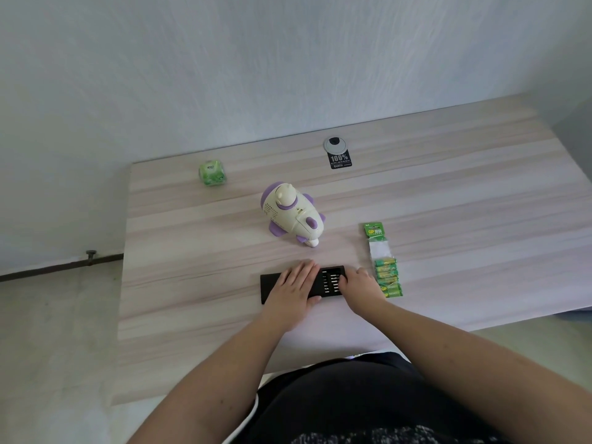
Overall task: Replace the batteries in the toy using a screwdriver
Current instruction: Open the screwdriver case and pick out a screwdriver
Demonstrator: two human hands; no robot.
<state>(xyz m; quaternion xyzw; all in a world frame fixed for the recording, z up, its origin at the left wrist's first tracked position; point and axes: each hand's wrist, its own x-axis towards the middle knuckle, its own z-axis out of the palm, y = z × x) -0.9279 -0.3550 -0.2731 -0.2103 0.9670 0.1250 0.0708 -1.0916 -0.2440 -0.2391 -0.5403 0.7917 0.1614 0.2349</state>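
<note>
Inside black case (331, 281), rowed screwdriver bits (334, 281)

Counter (448, 193): I read pale wood grain, streaked beige and grey. Toy (293, 214), centre: cream body, lilac trim and feet, dotted speaker patch. Cube (212, 177), far left: light green, mottled. Battery pack (382, 261), right: green card with yellow lettering; cells green and yellow. Screwdriver case (331, 282), near centre: black, rows of pale bits. Grommet (335, 144), far: grey, with a black tag (340, 161) lettered white. Wall (288, 59): white, faintly textured.
</note>
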